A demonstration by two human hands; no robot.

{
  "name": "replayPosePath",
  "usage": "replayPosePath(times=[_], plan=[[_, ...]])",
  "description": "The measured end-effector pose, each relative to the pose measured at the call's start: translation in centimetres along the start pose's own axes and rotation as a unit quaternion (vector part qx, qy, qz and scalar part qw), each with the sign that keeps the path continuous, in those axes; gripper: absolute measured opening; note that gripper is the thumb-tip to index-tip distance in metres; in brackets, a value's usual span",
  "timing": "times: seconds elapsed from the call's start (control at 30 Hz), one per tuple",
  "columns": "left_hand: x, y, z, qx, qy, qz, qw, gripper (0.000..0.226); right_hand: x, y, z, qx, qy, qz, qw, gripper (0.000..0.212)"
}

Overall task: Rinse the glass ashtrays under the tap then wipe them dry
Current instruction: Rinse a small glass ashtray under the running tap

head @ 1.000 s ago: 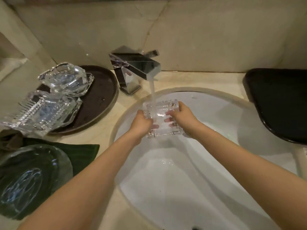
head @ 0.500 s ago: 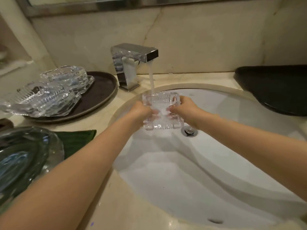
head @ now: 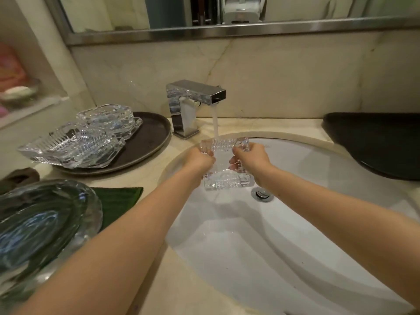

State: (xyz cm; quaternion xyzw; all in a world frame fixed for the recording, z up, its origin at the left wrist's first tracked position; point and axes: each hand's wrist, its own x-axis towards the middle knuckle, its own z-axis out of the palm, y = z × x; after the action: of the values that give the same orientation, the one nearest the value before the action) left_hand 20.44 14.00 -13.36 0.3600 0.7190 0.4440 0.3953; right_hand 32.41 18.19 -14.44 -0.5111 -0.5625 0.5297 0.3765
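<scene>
A square clear glass ashtray point(head: 225, 178) is held over the white sink point(head: 318, 178) under the running chrome tap point(head: 193, 98). My left hand point(head: 200, 159) grips its left side and my right hand point(head: 250, 159) grips its right side, fingers curled over the rim. Water falls onto the ashtray's upper edge. Two more glass ashtrays, a ribbed one point(head: 72, 144) and a faceted one point(head: 106, 119), lie on a dark round tray point(head: 150, 142) to the left. A large glass ashtray point(head: 41, 221) sits on a green cloth point(head: 120, 196) at the near left.
A black tray point(head: 375, 142) lies on the counter at the right of the sink. The drain point(head: 261, 194) shows just below my right hand. A mirror point(head: 204, 12) runs along the wall above. A dark brown cloth point(head: 20, 176) lies at the far left.
The view has tilted upward, bringing the mirror into sight. Both hands keep the ashtray under the water stream, tilted a little more upright.
</scene>
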Motion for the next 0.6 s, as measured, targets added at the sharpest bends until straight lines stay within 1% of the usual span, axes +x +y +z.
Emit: replayPosePath(times=[0.07,0.17,0.23,0.3,0.33,0.4,0.43,0.47,0.5,0.57,0.6], plan=[[-0.1,0.2,-0.2,-0.028,0.01,-0.022,0.999,0.02,0.1,0.0,-0.1,0.013,-0.027,-0.004,1.0,0.013],[0.2,0.0,-0.1,-0.048,0.009,-0.039,0.998,0.023,0.7,0.0,-0.2,-0.015,-0.045,-0.005,0.999,0.015],[0.5,-0.2,0.3,-0.086,0.021,-0.05,0.995,0.023,1.4,0.2,-0.2,-0.026,-0.032,0.006,0.999,0.015],[0.7,-0.1,0.7,-0.114,0.045,-0.059,0.991,0.027,2.1,0.6,-0.1,-0.019,0.001,0.023,1.0,0.012],[0.7,0.1,0.9,-0.117,0.056,-0.061,0.99,0.028,2.4,0.8,-0.1,-0.015,0.019,0.035,0.999,0.011],[0.9,0.3,1.1,-0.111,0.057,-0.069,0.99,0.02,3.0,1.0,-0.1,0.0,0.031,0.067,0.997,0.01],[0.7,0.5,1.2,-0.092,0.051,-0.071,0.992,0.014,3.2,1.0,-0.2,0.008,0.025,0.081,0.996,0.009],[0.4,0.6,1.3,-0.053,0.039,-0.068,0.996,0.013,3.4,0.9,-0.3,0.014,0.014,0.091,0.996,0.009],[0.1,0.7,1.4,-0.003,0.021,-0.056,0.998,0.022,3.5,0.7,-0.4,0.015,0.001,0.097,0.995,0.01],[0.2,0.4,1.5,0.084,-0.017,-0.029,0.996,0.051,3.6,0.3,-0.7,0.001,-0.027,0.094,0.995,0.017],[0.2,0.4,1.3,0.103,-0.026,-0.027,0.994,0.06,3.6,0.0,-0.8,-0.01,-0.04,0.088,0.995,0.021]])
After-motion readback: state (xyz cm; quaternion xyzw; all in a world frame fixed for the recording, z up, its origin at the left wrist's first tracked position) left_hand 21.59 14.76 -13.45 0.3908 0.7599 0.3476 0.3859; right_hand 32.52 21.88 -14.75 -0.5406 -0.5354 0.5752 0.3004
